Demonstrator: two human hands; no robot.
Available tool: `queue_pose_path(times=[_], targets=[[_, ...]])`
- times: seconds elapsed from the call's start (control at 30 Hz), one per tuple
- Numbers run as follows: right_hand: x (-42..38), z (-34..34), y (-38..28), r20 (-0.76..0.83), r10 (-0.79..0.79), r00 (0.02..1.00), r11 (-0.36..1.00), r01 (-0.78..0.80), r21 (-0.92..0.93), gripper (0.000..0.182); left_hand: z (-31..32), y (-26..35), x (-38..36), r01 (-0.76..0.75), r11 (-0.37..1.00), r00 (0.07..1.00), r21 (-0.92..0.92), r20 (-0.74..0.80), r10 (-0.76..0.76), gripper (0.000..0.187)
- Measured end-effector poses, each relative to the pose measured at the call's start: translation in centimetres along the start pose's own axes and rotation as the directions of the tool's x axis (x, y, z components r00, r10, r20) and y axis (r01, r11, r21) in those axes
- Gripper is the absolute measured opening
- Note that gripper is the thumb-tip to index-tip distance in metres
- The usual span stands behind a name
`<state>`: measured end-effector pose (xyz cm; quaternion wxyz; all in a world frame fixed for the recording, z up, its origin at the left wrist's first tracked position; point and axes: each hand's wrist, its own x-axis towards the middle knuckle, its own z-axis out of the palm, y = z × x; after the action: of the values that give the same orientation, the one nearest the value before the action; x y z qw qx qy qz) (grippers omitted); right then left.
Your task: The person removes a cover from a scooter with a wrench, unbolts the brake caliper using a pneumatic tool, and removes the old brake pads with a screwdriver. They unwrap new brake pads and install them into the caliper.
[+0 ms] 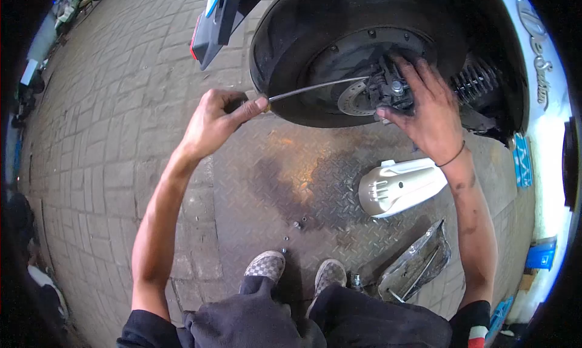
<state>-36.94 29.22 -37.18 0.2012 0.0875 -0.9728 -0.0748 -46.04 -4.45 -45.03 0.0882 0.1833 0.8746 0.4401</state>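
My left hand [225,114] is closed round the near end of a long screwdriver [318,88], whose handle is mostly hidden in the fist. Its thin metal shaft runs right, and the tip meets the brake caliper [388,84] near the top of the brake disc [354,99]. Over the caliper's right side my right hand [429,102] is curled, thumb below and fingers above, gripping it. Behind both hands is the black scooter wheel [291,51], with the coil spring [479,78] of a shock absorber to its right.
On the steel floor plate [254,184] lie a white plastic cover [403,184], a dirty dark cover [418,260] and several small nuts or bolts [297,225]. The scooter's pale body panel [545,123] borders the right. A blue box [541,255] stands lower right.
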Motion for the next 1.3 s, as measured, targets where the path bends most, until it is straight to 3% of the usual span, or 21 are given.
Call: queue_pose_path(times=[0.03, 0.23, 0.33, 0.37, 0.43, 0.5, 0.57, 0.6, 0.73, 0.83, 0.9, 1.0, 1.17, 1.23, 1.3], targets=[[-0.1, 0.4, 0.0, -0.070, -0.024, 0.997, 0.996, 0.018, -0.083, 0.083, 0.3, 0.3, -0.5, 0.000, 1.000, 0.999, -0.029, -0.033, 0.000, 0.065], [0.5, 1.2, -0.8, -0.142, -0.040, 0.989, 0.976, 0.008, -0.217, 0.076, -0.1, 0.4, 0.0, 0.042, 0.999, 0.998, -0.010, -0.054, -0.042, 0.057], [1.8, 1.7, 0.5, -0.126, -0.069, 0.990, 0.993, 0.057, -0.102, 0.070, -2.0, -1.5, 3.2, -0.050, 0.999, 0.997, -0.015, 0.063, 0.051, 0.055], [1.7, 2.0, 0.5, -0.112, -0.078, 0.991, 0.992, 0.066, -0.103, 0.070, -2.6, -1.9, 3.5, -0.074, 0.996, 0.997, -0.038, 0.029, 0.075, 0.059], [1.5, 2.6, 0.8, -0.213, -0.102, 0.972, 0.993, 0.088, -0.074, 0.061, -3.8, -3.5, 3.4, -0.053, 0.998, 0.994, 0.015, 0.101, 0.052, 0.058], [1.4, 2.6, 0.8, -0.248, -0.116, 0.962, 0.993, 0.109, -0.041, 0.057, -3.2, -5.1, 0.8, 0.002, 0.999, 1.000, 0.032, 0.016, -0.002, 0.058], [1.7, 2.6, 0.8, -0.276, -0.150, 0.949, 0.988, 0.152, -0.012, 0.052, -2.7, -6.4, -2.4, 0.026, 0.996, 0.999, -0.080, -0.033, -0.029, 0.057], [1.6, 2.6, 0.8, -0.285, -0.151, 0.946, 0.988, 0.155, -0.007, 0.050, -2.7, -7.2, -4.1, 0.160, 0.980, 0.986, -0.120, -0.033, -0.165, 0.054], [1.8, 3.5, 1.4, -0.339, -0.228, 0.913, 0.973, 0.223, -0.055, 0.056, 0.4, -10.0, -9.3, 0.286, 0.919, 0.933, -0.272, -0.141, -0.332, 0.047], [2.1, 3.7, 1.9, -0.353, -0.247, 0.902, 0.965, 0.262, -0.007, 0.054, 1.9, -9.9, -10.7, 0.237, 0.950, 0.965, -0.201, -0.068, -0.255, 0.039], [2.1, 3.8, 2.0, -0.381, -0.233, 0.895, 0.964, 0.264, 0.030, 0.052, 2.8, -8.9, -10.6, 0.201, 0.942, 0.974, -0.268, -0.051, -0.222, 0.038], [2.3, 4.2, 2.0, -0.423, -0.232, 0.876, 0.955, 0.289, 0.075, 0.048, 2.8, -6.7, -9.7, 0.150, 0.956, 0.980, -0.253, -0.089, -0.177, 0.037], [2.2, 3.2, 1.6, -0.355, -0.236, 0.904, 0.967, 0.253, 0.000, 0.044, 1.9, -4.5, -6.7, 0.053, 0.981, 0.994, -0.184, -0.084, -0.070, 0.040], [2.3, 3.3, 1.8, -0.383, -0.237, 0.893, 0.958, 0.280, 0.060, 0.044, 2.0, -3.7, -5.2, 0.105, 0.987, 0.991, -0.118, -0.071, -0.114, 0.046], [2.3, 3.2, 1.8, -0.379, -0.220, 0.899, 0.961, 0.266, 0.074, 0.044, 1.8, -3.5, -3.8, 0.062, 0.992, 0.996, -0.108, -0.061, -0.069, 0.047]])
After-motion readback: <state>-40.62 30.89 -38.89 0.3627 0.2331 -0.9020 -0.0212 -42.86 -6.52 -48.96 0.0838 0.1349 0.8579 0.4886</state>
